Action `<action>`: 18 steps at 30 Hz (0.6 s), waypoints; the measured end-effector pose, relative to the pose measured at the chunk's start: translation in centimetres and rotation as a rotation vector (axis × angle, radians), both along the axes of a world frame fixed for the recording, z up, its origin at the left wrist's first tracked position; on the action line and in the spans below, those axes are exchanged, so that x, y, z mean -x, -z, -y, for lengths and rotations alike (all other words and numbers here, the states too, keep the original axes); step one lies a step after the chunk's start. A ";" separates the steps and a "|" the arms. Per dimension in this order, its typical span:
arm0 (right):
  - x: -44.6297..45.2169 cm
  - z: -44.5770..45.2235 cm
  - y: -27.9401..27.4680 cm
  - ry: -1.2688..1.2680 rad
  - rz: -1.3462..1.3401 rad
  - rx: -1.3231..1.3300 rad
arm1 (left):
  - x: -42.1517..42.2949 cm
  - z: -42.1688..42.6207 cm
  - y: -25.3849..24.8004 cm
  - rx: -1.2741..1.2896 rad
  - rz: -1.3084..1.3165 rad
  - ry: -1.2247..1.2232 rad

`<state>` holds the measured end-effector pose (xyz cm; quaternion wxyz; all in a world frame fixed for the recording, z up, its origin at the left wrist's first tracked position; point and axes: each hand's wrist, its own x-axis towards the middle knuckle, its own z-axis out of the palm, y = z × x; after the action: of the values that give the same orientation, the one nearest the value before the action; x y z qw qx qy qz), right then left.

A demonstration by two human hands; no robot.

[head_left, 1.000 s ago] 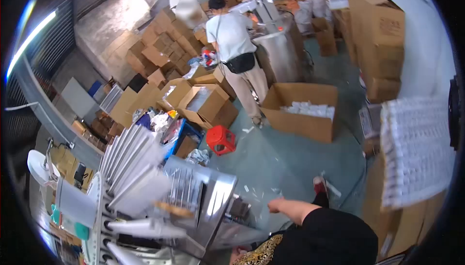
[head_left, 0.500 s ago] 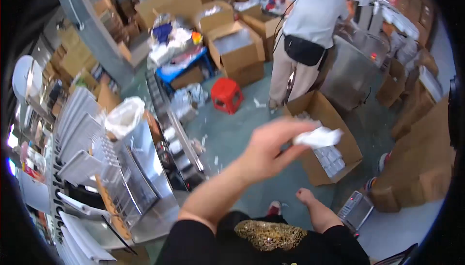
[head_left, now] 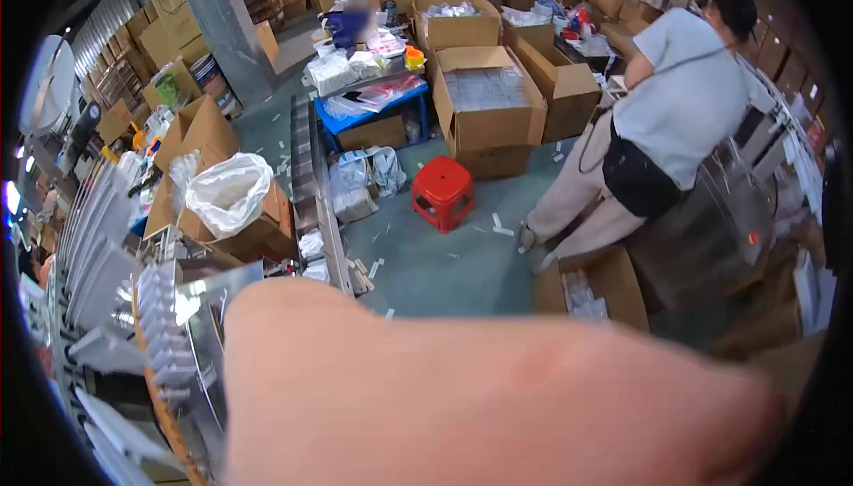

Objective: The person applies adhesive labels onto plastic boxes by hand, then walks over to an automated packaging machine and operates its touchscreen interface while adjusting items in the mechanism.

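Note:
Very close to the camera, my left hand [head_left: 498, 397] fills the lower part of the head view, large and blurred. It spans from the lower left to the lower right. Its fingers cannot be made out one by one, and anything it may hold is hidden. My right hand is out of view. Just beyond my left hand, partly covered by it, stands an open cardboard box [head_left: 626, 286] with several clear-wrapped packs [head_left: 582, 295] inside.
A red stool [head_left: 443, 191] stands on the green floor [head_left: 400, 250] among white scraps. To the right, a person in a light shirt [head_left: 684, 86] leans at a machine. Behind are open cartons [head_left: 493, 126] and a blue table [head_left: 373, 113]; left, a bag-lined box [head_left: 231, 193].
My left hand has come up close to the camera, and the white piece it held no longer shows. My right hand has left the view. The view has tilted upward.

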<state>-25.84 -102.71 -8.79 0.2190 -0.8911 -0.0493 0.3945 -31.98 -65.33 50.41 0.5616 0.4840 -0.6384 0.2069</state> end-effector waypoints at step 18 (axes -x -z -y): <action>-34.8 -29.9 -6.5 -0.595 -0.013 0.085 | -6.8 -21.2 5.9 0.392 -0.133 -0.031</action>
<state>9.00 -72.80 -2.32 0.0563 -0.8433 -0.2902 0.4488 -25.19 -44.11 44.49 0.6827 0.3879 -0.5400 0.3031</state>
